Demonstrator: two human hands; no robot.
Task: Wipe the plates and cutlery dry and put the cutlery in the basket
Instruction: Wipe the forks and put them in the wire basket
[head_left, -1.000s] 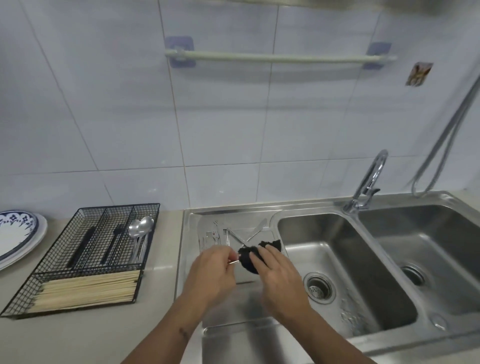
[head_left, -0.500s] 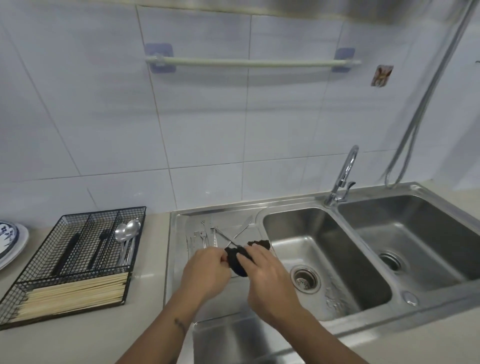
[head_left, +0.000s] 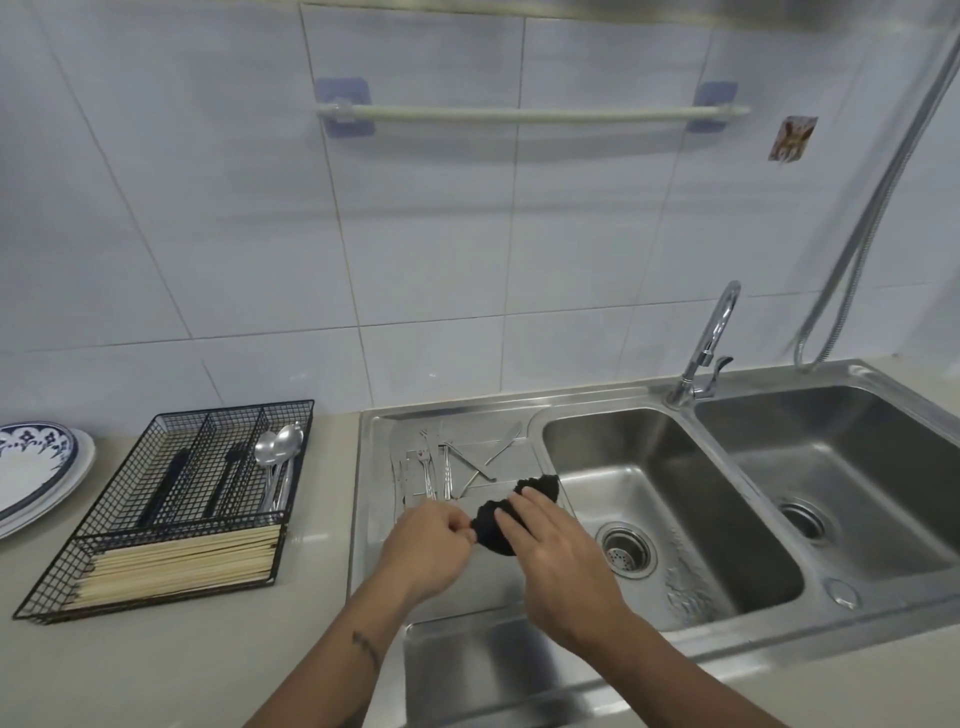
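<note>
Both hands work over the draining board (head_left: 384, 519) of the steel sink, just left of the nearer basin (head_left: 670, 499). The left hand (head_left: 428, 540) is closed, fingers curled and thumb pinched at the near edge of the black cloth (head_left: 511, 514); what it pinches is hidden inside the cloth, and I judge it to be a piece of cutlery under wiping, though no metal shows there. The right hand (head_left: 550, 545) lies over the cloth with fingers gently bent, pressing it from above and partly wrapping it. Risks noted: the wiped piece sits blind inside the fabric, so a loose pinch could let it slide out and drop onto the board or into the basin, wetting it again; a tined or edged piece could catch the cloth or a fingertip. The wet cutlery (head_left: 447, 467) lies just beyond the knuckles of the left hand, several pieces crossed on the board, apart from both hands; a careless sweep of the cloth could scatter them. The wire basket (head_left: 171, 504) stands on the counter to the left, well apart from the hands, already holding spoons (head_left: 278, 452), dark-handled pieces and chopsticks (head_left: 176, 566). The plates (head_left: 36, 467) are stacked at far left.
</note>
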